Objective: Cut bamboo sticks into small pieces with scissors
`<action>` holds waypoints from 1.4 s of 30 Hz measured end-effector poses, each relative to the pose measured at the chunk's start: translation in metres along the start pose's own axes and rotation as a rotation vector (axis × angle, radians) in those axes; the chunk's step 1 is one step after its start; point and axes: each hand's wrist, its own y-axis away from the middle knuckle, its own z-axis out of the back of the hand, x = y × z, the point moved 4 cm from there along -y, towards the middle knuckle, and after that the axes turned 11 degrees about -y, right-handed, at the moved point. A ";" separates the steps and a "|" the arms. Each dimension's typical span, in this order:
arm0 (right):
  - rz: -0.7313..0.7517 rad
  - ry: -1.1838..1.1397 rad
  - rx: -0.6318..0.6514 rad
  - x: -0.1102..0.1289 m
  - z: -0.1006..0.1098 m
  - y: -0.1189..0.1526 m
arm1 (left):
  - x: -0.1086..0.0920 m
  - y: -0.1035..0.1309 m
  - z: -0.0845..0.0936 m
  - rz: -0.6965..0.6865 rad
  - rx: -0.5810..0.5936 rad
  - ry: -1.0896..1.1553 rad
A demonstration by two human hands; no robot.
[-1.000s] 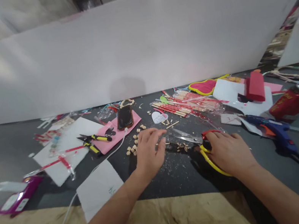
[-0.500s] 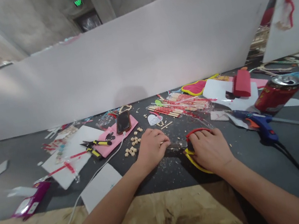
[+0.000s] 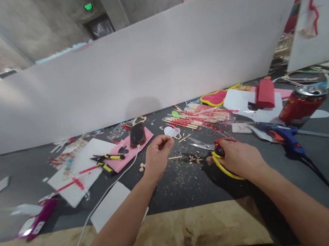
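My right hand [image 3: 242,156] grips a pair of scissors [image 3: 202,145] with red and yellow handles. Their blades are parted and point left over the dark table. To their left is my left hand [image 3: 159,155], thumb and fingertips pinched together; whatever may be between them is too small to make out. Below the blades lie several short cut bits of wood [image 3: 195,159]. A thin wooden stick [image 3: 175,157] rests just right of my left hand. Small wooden clusters [image 3: 142,167] show partly behind my left wrist.
Wrapped red-tipped sticks [image 3: 195,115] lie at the back. Cutting pliers [image 3: 106,161] and a phone [image 3: 137,134] are on the left. To the right are a blue glue gun [image 3: 290,139] with its cord and a drink can [image 3: 303,105]. A white panel [image 3: 142,67] stands behind.
My left hand has moved up and left, away from the scissors. The scissors have shifted slightly right and their blades have opened. Cut wooden bits now show below them.
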 end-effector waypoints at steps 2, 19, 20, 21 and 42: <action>-0.016 -0.016 0.004 -0.001 0.000 -0.002 | 0.010 0.001 -0.010 0.163 0.094 0.367; 0.122 -0.101 -0.029 0.022 -0.017 -0.003 | 0.021 0.022 -0.047 0.570 0.354 1.124; 0.120 -0.089 -0.027 0.022 -0.018 -0.003 | 0.021 0.022 -0.048 0.573 0.366 1.136; 0.121 -0.075 -0.022 0.022 -0.018 -0.003 | 0.020 0.023 -0.049 0.576 0.378 1.147; 0.220 0.141 -0.119 0.029 -0.010 0.005 | 0.018 0.028 -0.048 0.638 0.375 1.164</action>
